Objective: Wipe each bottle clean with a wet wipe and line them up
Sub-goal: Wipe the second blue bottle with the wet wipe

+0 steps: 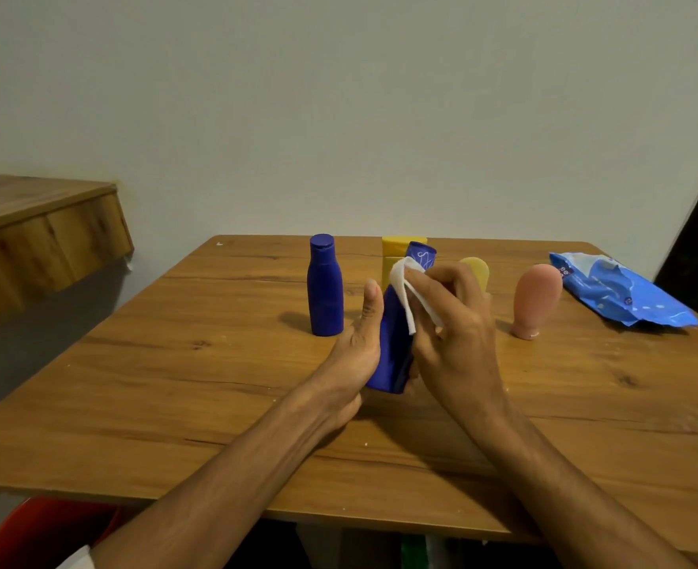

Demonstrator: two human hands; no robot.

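Gripping the blue bottle [392, 351] in my left hand [355, 351] above the desk's [174, 384] middle, long axis tilted up toward the far edge, I pinch the wet wipe [406, 293] in my right hand [458, 334] against its upper part, so wiping should run lengthwise toward me
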